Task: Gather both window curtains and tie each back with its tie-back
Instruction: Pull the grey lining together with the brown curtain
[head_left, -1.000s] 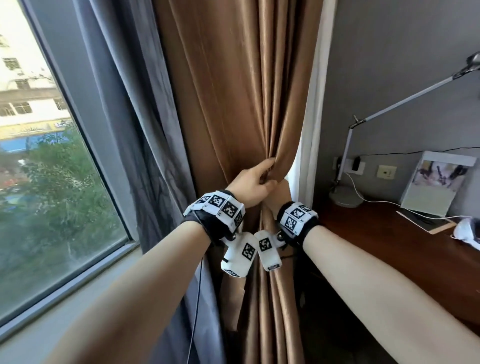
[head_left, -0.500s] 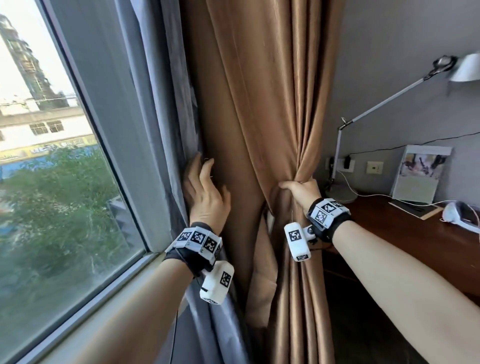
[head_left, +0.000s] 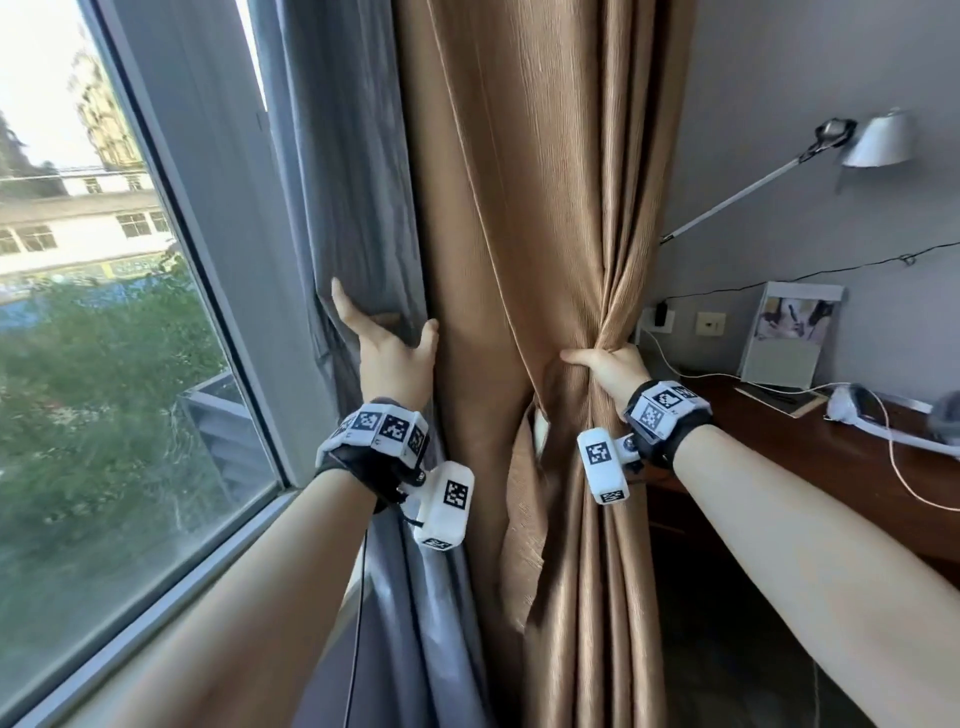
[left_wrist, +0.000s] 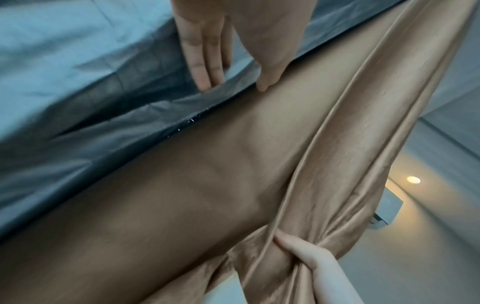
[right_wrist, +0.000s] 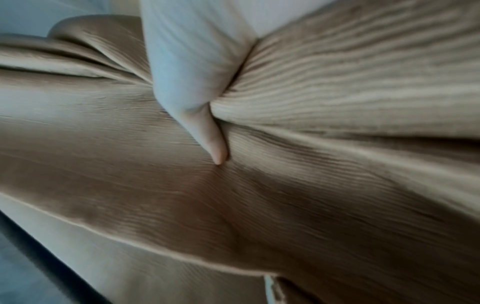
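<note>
A brown curtain (head_left: 519, 208) hangs beside a grey sheer curtain (head_left: 343, 182) at the right side of the window. My right hand (head_left: 597, 364) grips the brown curtain, bunched into a tight waist, with the thumb wrapped across the folds (right_wrist: 202, 123). My left hand (head_left: 384, 322) lies on the grey curtain's edge with straight fingers (left_wrist: 202, 67) and the thumb spread toward the brown cloth. The left wrist view shows both curtains (left_wrist: 207, 185) and the right hand (left_wrist: 306, 257) clamped on the bunch. No tie-back is in view.
The window glass (head_left: 104, 364) and its sill (head_left: 182, 597) fill the left. On the right stands a dark wooden desk (head_left: 831, 467) with a desk lamp (head_left: 878, 140), a white cable, a propped picture (head_left: 789, 338) and wall sockets behind it.
My left hand has let go of the brown bunch and moved left onto the grey curtain. The right hand has kept its hold on the bunch.
</note>
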